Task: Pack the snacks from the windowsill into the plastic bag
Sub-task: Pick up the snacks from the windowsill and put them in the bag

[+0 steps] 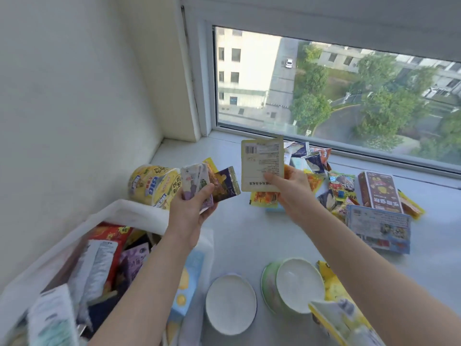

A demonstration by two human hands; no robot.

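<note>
Snacks point(349, 193) are lying heaped on the windowsill point(237, 236), to the right of the part-filled bag point(129, 213). Gathering is under way. The left hand point(192, 208) is gripping several small packets point(199, 183) near the bag's rim, and the right hand point(291, 191) is pinching a pale pouch point(262, 163). Next, probably, both loads are going over the bag's mouth for release.

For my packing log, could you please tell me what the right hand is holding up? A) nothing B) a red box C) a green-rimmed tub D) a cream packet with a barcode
D: the right hand pinches the cream packet, its barcode facing the camera, above the windowsill, while the left hand grips several small packets.
</note>
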